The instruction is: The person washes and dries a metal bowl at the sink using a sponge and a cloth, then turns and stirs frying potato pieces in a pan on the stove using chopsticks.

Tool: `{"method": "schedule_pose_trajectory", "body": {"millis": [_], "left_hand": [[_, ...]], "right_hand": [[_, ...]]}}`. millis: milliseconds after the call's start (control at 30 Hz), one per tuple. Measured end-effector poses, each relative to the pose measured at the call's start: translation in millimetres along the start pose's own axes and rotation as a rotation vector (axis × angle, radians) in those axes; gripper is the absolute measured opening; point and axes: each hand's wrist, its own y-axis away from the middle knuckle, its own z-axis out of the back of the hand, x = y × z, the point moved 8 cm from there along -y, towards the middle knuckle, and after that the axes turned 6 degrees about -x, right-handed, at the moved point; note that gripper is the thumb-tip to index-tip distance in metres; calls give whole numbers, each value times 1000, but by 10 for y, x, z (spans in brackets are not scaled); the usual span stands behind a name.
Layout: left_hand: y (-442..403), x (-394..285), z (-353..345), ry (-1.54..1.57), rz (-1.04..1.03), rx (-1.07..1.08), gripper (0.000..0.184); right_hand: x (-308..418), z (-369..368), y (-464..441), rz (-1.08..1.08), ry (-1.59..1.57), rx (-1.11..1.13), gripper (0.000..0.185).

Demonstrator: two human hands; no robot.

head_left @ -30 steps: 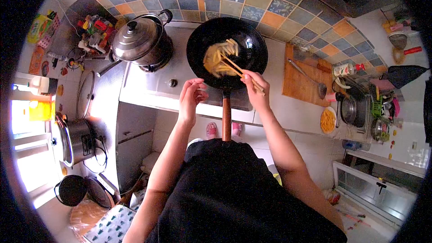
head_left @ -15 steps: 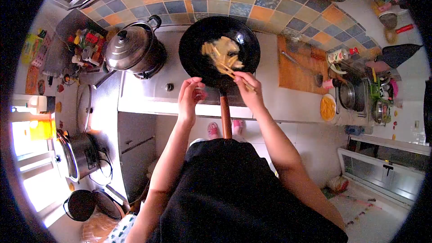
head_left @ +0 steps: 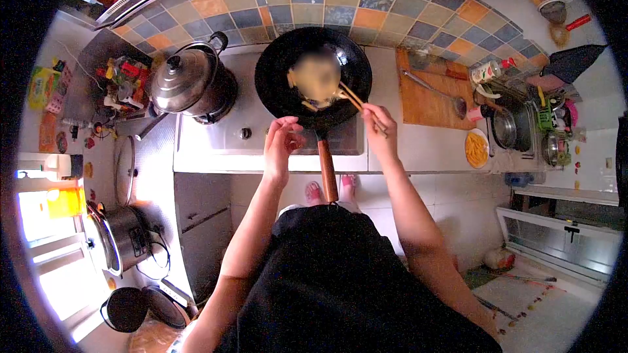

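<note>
A black wok (head_left: 271, 82) with a wooden handle (head_left: 328, 173) sits on the stove. In it lie pale yellow strips of food (head_left: 294, 82), partly hidden by a blurred patch. My right hand (head_left: 381, 127), right of the wok's front rim, grips a pair of chopsticks (head_left: 353, 96); their tips reach the right side of the food. Near the front left rim, my left hand (head_left: 284, 144) is raised with its fingers loosely bent and apart, holding nothing that I can see. No hand is on the wok's handle.
A lidded steel pot (head_left: 186, 82) stands on the left burner. Right of the wok are a wooden cutting board (head_left: 425, 95) with a ladle (head_left: 460, 107) on it, and a bowl of yellow food (head_left: 477, 149). The sink (head_left: 523, 134) lies farther right.
My right hand and the chopsticks have shifted right, with the tips now at the food's right side. The food looks more bunched. My left hand stays near the front rim.
</note>
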Motion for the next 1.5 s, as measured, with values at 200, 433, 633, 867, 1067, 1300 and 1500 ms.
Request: {"method": "schedule_pose_trajectory", "body": {"millis": [200,433,633,867,1067,1300,1500], "left_hand": [[45,-5,106,1,-12,-34,23],[85,-80,191,12,6,-54,20],[66,-71,176,20,-6,-31,20],[37,-38,63,-4,6,9,21],[29,-11,68,-18,-5,-10,23],[74,-47,109,12,3,-16,22],[24,7,115,-16,-3,-3,24]], "right_hand": [[178,-177,67,57,-10,44,12],[476,248,-78,-194,-291,40,21],[95,541,31,-371,-363,-71,26],[52,115,47,-323,-360,-33,21],[72,-516,68,-219,-338,123,19],[-138,-113,-16,-213,-238,28,17],[162,141,-60,-260,-337,-23,23]]}}
